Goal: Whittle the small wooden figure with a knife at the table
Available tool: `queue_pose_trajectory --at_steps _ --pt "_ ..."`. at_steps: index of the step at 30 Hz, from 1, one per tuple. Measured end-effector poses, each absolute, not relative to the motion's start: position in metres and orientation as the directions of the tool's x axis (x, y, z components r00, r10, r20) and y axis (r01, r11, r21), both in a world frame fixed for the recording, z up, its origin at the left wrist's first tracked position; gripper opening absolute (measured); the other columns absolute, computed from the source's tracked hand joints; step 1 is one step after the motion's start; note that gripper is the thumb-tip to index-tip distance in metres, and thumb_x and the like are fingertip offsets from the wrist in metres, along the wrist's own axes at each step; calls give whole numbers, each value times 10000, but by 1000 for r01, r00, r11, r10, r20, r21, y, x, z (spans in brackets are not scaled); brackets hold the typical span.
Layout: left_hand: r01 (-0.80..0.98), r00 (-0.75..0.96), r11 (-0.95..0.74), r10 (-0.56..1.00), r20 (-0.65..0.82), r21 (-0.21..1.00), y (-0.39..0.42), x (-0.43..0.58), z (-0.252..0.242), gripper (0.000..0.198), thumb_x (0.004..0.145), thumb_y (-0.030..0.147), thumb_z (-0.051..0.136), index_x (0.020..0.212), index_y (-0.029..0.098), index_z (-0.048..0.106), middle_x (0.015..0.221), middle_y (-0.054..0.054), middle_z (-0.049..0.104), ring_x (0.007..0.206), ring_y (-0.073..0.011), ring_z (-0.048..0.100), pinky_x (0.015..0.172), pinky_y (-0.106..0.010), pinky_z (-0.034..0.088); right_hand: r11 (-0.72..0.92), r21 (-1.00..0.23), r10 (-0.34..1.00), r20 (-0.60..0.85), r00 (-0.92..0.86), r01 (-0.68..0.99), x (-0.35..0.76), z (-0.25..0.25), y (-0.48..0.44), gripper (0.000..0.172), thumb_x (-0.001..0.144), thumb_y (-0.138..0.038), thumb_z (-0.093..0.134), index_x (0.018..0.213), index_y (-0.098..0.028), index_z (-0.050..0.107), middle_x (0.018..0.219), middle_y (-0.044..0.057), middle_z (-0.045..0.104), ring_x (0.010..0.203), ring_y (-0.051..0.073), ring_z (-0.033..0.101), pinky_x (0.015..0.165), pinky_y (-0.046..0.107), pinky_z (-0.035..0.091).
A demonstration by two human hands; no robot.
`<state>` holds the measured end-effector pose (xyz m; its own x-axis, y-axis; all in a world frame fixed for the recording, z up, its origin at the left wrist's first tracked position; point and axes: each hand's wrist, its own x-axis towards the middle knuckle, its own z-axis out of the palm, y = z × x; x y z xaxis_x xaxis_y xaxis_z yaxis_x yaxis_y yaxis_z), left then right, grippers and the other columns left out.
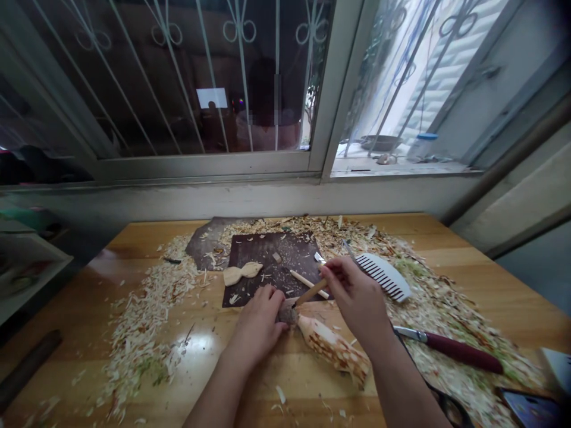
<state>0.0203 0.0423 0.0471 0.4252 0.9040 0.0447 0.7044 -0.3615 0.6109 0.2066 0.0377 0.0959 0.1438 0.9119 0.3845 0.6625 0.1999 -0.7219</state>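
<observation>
We see a wooden table [89, 285] with lots of little wood shavings [147, 321] all over it. Close to us lies a long piece of wood [332, 351], pale with brown marks, flat on the table. It runs from the middle down toward the right. The left hand [261, 324] sits at its far, dark end. The fingers are curled in and press on that end to hold it. The rest of the wood sticks out to the right of this hand and goes under the right wrist. The right hand [357, 297] is just above the wood and a bit behind it. Its fingers are pinched tight around a small carving tool [310, 292] with a wooden handle. The tip of the tool points down to the left and meets the dark end of the wood, right beside the left fingertips. Behind the hands is a dark mat [276, 249]. On it lie a small carved shape [243, 273] and a thin stick [306, 280]. A white comb [383, 276] lies just behind the right hand. A knife with a red handle [450, 348] lies on the shavings to the right of the arm.
</observation>
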Motion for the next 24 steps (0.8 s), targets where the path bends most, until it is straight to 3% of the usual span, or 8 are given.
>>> queue_pose_trajectory --at_steps 6,10,16,24 --pt "709 406 -345 913 43 615 45 22 34 275 660 194 649 926 201 580 995 -59 522 964 -235 436 822 -339 318 186 -862 978 211 -1 471 198 81 48 196 810 -383 526 797 -193 568 607 -33 540 542 110 507 508 204 396" --pt "712 406 -343 913 39 613 48 21 28 328 625 249 693 940 211 609 964 -55 532 948 -245 431 812 -354 318 167 -931 976 110 -188 325 194 71 50 160 813 -345 513 800 -189 548 679 -22 566 603 116 533 552 212 425" --pt "701 381 -321 924 47 637 49 19 27 380 594 263 722 955 234 606 965 -31 519 951 -220 433 819 -324 341 171 -820 985 161 -66 546 196 72 51 149 830 -325 491 757 -197 513 596 -30 572 539 126 537 541 230 395" --pt "592 374 -299 925 73 748 51 23 21 289 626 179 686 903 219 616 932 -22 526 923 -194 460 803 -302 370 195 -789 980 182 -82 583 192 68 50 165 848 -321 476 730 -205 479 595 -27 574 562 127 537 557 225 385"
